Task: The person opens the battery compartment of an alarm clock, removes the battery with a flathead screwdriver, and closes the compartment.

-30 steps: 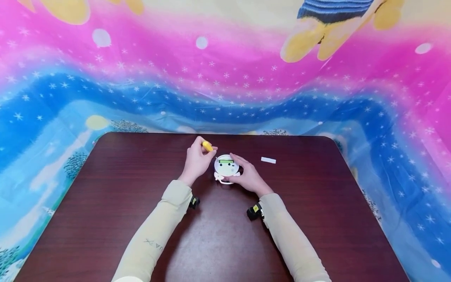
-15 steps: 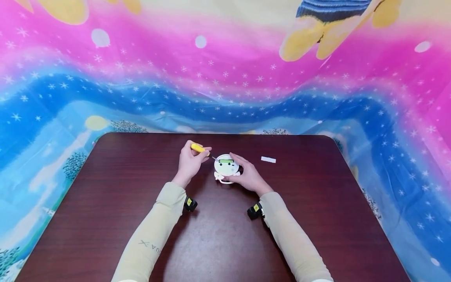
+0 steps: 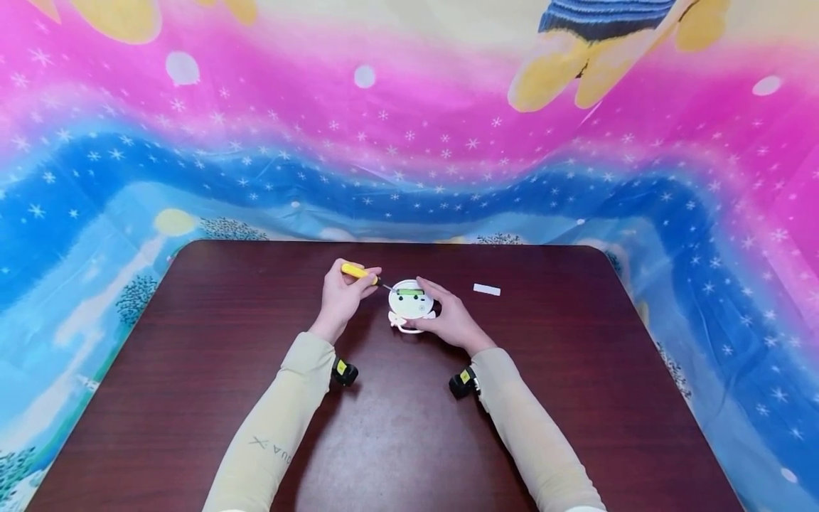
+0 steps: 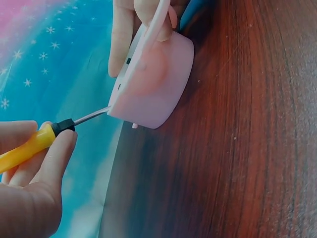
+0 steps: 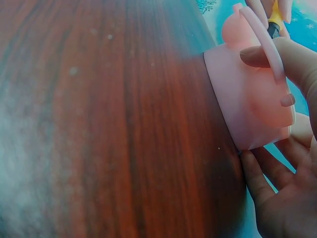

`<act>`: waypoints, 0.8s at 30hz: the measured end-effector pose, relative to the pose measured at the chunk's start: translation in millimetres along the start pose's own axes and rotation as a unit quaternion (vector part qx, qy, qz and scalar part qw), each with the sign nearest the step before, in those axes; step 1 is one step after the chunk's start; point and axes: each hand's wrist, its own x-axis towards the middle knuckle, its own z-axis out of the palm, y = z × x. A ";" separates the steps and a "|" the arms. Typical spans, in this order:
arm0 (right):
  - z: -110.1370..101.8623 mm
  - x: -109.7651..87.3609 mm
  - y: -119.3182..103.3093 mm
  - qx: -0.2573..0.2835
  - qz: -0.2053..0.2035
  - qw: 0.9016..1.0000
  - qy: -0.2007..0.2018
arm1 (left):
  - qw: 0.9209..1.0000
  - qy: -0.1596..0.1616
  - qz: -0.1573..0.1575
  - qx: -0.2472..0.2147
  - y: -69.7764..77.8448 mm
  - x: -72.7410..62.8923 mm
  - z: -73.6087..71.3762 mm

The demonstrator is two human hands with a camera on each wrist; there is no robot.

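Now prying: left hand (image 3: 342, 299) gripping screwdriver (image 3: 357, 272), tip wedged at gadget (image 3: 411, 304) edge just past the fingers (image 4: 58, 153). Right hand (image 3: 451, 320) fingers curled round gadget, steadying it on the surface (image 3: 192, 370). Next, probably: gentle levering without slipping.

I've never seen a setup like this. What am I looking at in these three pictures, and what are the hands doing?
No machine here: a person wears three cameras, one on the head and one on each wrist. The head view looks down on a dark wooden table. The left hand grips a yellow-handled screwdriver, its tip against a small round white gadget. The right hand holds that gadget steady; its fingers curl round it. A small white strip lies to the right.
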 end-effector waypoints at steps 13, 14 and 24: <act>0.2 -0.3 0.4 0.004 -0.004 1.000 0.004 | 0.999 0.000 -0.009 -0.042 -5.2 1.4 -4.4; 0.3 -0.3 0.7 0.005 -0.004 1.000 0.004 | 0.999 0.001 -0.010 -0.046 -5.3 1.2 -4.6; 0.6 -0.2 3.0 0.002 -0.011 1.000 0.005 | 0.997 0.009 -0.016 -0.072 -6.6 1.7 -5.6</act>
